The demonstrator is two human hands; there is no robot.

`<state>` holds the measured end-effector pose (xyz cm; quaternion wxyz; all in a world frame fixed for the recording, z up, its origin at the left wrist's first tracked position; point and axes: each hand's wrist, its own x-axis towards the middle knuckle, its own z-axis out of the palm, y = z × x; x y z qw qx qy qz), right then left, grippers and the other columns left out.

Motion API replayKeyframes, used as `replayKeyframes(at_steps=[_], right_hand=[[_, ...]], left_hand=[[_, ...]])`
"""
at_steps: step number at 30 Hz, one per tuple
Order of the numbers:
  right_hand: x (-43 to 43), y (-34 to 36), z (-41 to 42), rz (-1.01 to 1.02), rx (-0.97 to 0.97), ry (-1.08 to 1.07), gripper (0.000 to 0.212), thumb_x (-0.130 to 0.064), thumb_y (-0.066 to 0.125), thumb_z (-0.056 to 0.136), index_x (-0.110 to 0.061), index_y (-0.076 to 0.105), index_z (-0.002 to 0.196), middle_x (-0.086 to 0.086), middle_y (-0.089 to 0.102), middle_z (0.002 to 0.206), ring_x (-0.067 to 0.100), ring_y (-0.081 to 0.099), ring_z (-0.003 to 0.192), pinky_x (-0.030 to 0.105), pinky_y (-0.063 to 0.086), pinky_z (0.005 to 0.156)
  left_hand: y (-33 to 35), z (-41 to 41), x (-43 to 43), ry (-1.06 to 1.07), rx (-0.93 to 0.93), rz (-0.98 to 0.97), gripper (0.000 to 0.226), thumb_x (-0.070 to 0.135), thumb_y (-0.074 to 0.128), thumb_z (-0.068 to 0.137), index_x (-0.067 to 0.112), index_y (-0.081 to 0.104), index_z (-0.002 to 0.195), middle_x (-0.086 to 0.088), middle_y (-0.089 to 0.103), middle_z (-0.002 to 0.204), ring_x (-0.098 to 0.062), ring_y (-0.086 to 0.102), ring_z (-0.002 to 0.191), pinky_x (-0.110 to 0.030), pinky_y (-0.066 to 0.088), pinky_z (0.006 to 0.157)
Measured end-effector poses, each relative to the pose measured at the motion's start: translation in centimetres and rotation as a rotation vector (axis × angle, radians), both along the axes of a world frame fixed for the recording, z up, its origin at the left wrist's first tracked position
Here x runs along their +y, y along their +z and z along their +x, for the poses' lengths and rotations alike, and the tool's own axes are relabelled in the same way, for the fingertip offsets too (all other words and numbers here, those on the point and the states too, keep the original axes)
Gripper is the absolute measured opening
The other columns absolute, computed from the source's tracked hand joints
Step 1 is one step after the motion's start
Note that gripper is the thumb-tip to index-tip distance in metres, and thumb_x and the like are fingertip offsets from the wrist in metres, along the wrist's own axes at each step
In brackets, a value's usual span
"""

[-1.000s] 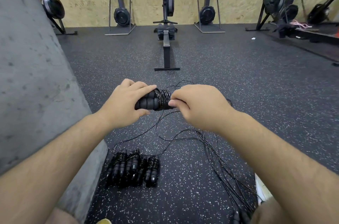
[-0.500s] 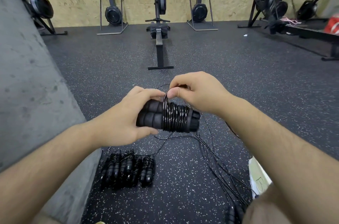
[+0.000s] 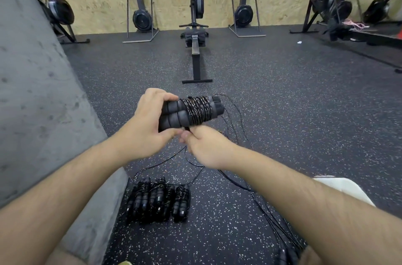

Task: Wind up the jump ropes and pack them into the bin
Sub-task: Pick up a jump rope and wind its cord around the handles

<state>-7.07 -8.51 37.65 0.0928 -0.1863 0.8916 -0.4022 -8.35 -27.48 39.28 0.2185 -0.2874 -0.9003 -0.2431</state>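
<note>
L hand (image 3: 150, 127): grips 2 foam handles (image 3: 173, 115); prob light, grippy.
R hand (image 3: 206, 148): pinches cord (image 3: 198, 109) below L thumb; thin, prob springy.

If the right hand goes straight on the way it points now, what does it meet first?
The right hand, pinching the cord, points up-left. Most likely it meets the left hand first, at its thumb under the handles; depth is unclear, so maybe the handles' underside instead.
</note>
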Motion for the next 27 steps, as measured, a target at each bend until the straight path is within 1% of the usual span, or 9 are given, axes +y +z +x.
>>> replayKeyframes(at_steps=[2,3,7,13,15,17,20,24,27], right_hand=[[0.1,0.2,0.0,-0.008,0.016,-0.002,0.029,-0.024,0.037,0.106,-0.030,0.053,0.083,-0.003,0.062,0.085,0.017,0.059,0.077,0.033,0.051,0.072],[0.2,0.5,0.1,-0.014,0.022,0.002,0.030,-0.026,0.037,0.106,-0.030,0.053,0.082,-0.004,0.060,0.081,0.015,0.057,0.072,0.031,0.048,0.067],[0.5,1.5,0.9,0.044,-0.046,0.042,0.031,-0.034,0.039,0.105,-0.026,0.062,0.086,0.000,0.062,0.076,0.016,0.054,0.063,0.031,0.044,0.060],[1.3,3.7,3.1,0.244,-0.091,0.136,0.035,-0.040,0.040,0.104,-0.018,0.067,0.102,-0.001,0.061,0.072,0.017,0.054,0.061,0.029,0.043,0.060],[1.7,4.9,4.3,0.347,0.009,0.193,0.037,-0.041,0.035,0.106,-0.020,0.065,0.102,-0.004,0.061,0.075,0.015,0.058,0.069,0.030,0.043,0.064],[2.0,5.7,5.1,0.466,0.240,0.215,0.038,-0.040,0.031,0.107,-0.017,0.060,0.100,-0.002,0.061,0.083,0.021,0.058,0.080,0.034,0.044,0.070],[2.5,6.2,4.8,0.579,0.521,0.192,0.029,-0.038,0.030,0.107,-0.019,0.050,0.097,-0.005,0.052,0.080,0.025,0.053,0.076,0.036,0.036,0.065],[3.8,6.5,3.0,0.580,0.714,0.142,0.029,-0.037,0.032,0.106,-0.021,0.056,0.106,-0.004,0.061,0.095,0.027,0.060,0.091,0.040,0.048,0.077],[5.2,6.6,1.4,0.476,0.785,0.113,0.024,-0.032,0.039,0.104,-0.025,0.061,0.110,-0.008,0.065,0.107,0.021,0.055,0.102,0.039,0.049,0.080]], left_hand=[[-0.2,-0.1,-0.1,0.019,-0.026,0.007,0.065,0.033,0.076,0.076,0.014,0.048,0.132,0.002,0.045,0.124,-0.019,0.041,0.115,-0.023,0.031,0.104],[-0.4,-0.2,-0.1,0.034,-0.038,0.011,0.065,0.031,0.076,0.077,0.015,0.048,0.133,0.004,0.046,0.123,-0.018,0.039,0.113,-0.022,0.031,0.100],[-0.6,-0.9,-0.8,0.153,-0.030,-0.040,0.067,0.031,0.079,0.078,0.016,0.046,0.135,0.010,0.045,0.120,-0.021,0.037,0.114,-0.050,0.037,0.101],[-0.9,-1.5,-0.9,0.224,-0.078,-0.138,0.065,0.015,0.081,0.079,0.017,0.048,0.136,0.005,0.049,0.121,-0.023,0.036,0.118,-0.044,0.033,0.101],[-1.1,-1.6,-0.8,0.225,-0.095,-0.181,0.062,0.011,0.075,0.080,0.015,0.048,0.135,0.002,0.051,0.124,-0.024,0.035,0.118,-0.045,0.033,0.100],[-1.2,-1.6,-0.6,0.215,-0.115,-0.197,0.061,0.009,0.074,0.080,0.014,0.049,0.135,0.000,0.052,0.126,-0.024,0.035,0.118,-0.047,0.035,0.100],[-1.2,-1.3,0.0,0.159,-0.120,-0.244,0.060,0.010,0.075,0.079,0.014,0.050,0.134,0.002,0.052,0.125,-0.023,0.035,0.115,-0.046,0.034,0.098],[-1.3,-0.3,1.2,0.031,-0.115,-0.276,0.049,0.010,0.069,0.077,0.025,0.047,0.118,0.016,0.042,0.108,-0.013,0.030,0.103,-0.043,0.034,0.090],[-1.2,0.7,2.2,-0.059,-0.149,-0.290,0.043,0.013,0.070,0.077,0.021,0.047,0.113,0.011,0.046,0.108,-0.016,0.035,0.105,-0.048,0.039,0.091]])
